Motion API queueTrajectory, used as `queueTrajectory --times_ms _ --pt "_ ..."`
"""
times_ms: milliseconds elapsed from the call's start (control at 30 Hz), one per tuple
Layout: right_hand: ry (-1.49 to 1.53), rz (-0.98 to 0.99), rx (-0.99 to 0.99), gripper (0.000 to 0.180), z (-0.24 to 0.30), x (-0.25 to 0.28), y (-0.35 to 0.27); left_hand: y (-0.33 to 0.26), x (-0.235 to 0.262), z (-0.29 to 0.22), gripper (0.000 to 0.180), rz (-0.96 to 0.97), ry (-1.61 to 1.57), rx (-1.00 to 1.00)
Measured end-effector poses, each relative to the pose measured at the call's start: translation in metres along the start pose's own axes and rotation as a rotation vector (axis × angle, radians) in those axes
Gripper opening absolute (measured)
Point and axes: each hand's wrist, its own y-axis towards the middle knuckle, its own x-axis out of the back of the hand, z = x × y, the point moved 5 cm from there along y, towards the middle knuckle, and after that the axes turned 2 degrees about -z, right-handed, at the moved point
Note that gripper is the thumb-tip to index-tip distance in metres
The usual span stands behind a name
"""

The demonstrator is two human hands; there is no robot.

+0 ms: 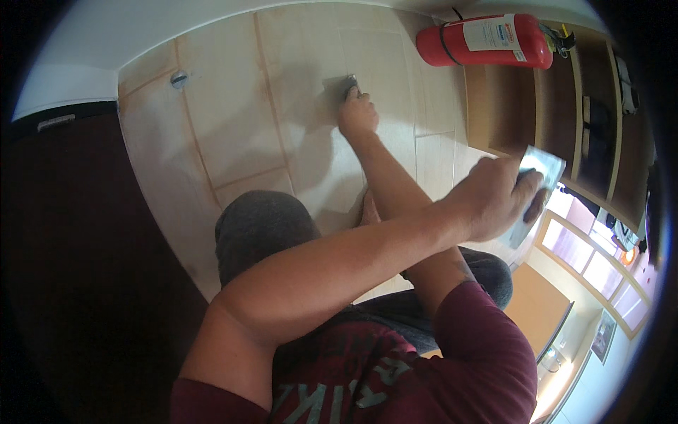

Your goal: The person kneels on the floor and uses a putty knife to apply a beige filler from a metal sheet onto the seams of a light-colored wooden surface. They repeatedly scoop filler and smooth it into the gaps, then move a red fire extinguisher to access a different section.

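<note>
Hands cross in this view: one arm comes from the lower left and ends at a hand on the right side of the picture, clenched around a pale cloth held up in the air. The other arm comes from the lower right and reaches forward to a hand pressed on the floor, fingers curled over a small grey scraper that lies flat on a tile. Going by where each arm meets the shoulder, the cloth hand reads as the left and the scraper hand as the right.

Left of the scraper hand, well apart, a small round metal stop sits on the tiles, and beyond it a dark door fills the picture's left side. Below that hand a grey-clad knee rests on the floor, with the left forearm crossing just over it. The left forearm passes in front of the right one and hides part of it.

Right of the scraper hand and above the cloth hand, a red extinguisher lies across the view. Just beyond the cloth hand stand wooden shelves; dark items sit in the compartments, too blurred to tell what they are.
</note>
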Motion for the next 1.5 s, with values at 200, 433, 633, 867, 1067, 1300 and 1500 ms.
queueTrajectory --times_ms 200,433,633,867,1067,1300,1500 --pt "0.087 0.079 0.09 0.037 -0.01 -0.008 0.004 -0.004 0.011 -0.003 0.035 0.024 0.158 -0.07" --pt "0.068 0.058 0.094 0.046 -0.01 -0.018 -0.028 -0.001 0.023 -0.004 0.034 0.065 0.141 0.055" --pt "0.108 0.113 -0.042 0.041 -0.026 -0.022 -0.044 -0.001 0.025 0.001 0.045 0.092 0.113 0.05" --pt "0.209 0.087 0.022 0.052 -0.022 -0.032 -0.075 0.002 0.016 0.004 0.042 0.086 0.142 0.085" --pt "0.167 0.127 -0.117 0.045 -0.039 -0.036 -0.1 0.0 0.017 -0.001 0.041 0.111 0.105 0.033" --pt "0.12 -0.058 0.122 0.036 -0.038 0.012 -0.065 -0.005 0.025 -0.009 0.043 0.059 0.107 0.008" --pt "-0.154 -0.123 0.35 0.041 -0.03 0.042 0.043 -0.003 0.038 -0.023 0.029 -0.069 -0.045 -0.14"
